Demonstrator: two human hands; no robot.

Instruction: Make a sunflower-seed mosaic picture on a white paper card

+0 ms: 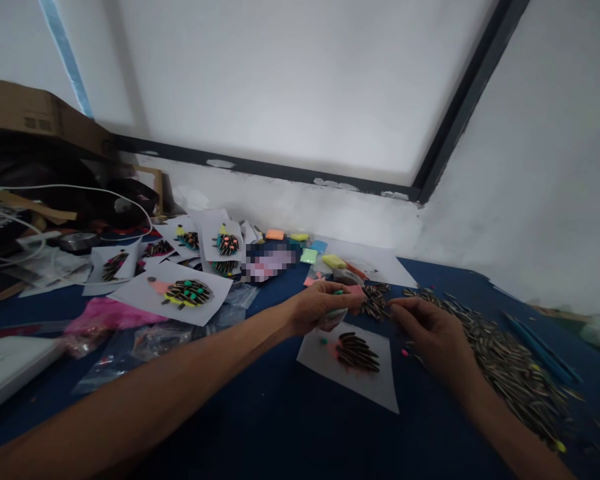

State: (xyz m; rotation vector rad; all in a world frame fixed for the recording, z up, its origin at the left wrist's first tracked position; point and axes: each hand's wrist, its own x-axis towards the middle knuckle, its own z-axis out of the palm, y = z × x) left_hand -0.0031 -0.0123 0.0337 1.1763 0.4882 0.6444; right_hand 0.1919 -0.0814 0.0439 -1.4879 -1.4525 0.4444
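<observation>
A pink piece of modelling clay (355,293) is held in my left hand (313,307), its fingers closed around it. A bit of green and some clear wrapping also show at those fingers. To the right, my right hand (433,333) has thumb and forefinger pinched together beside a small heap of striped sunflower seeds (375,303); anything in the pinch is too small to make out. Below both hands lies a white paper sheet (380,387) bearing a hedgehog-like figure (357,351) of seeds stuck on pinkish clay, with a green dot at its left.
A large spread of sunflower seeds (510,360) covers the right side, beside a blue tool-like item (545,347). Finished seed figures on paper (130,293) lie left, near plastic bags (115,367) and a white box (15,373). Coloured clay packets (309,256) sit by the wall.
</observation>
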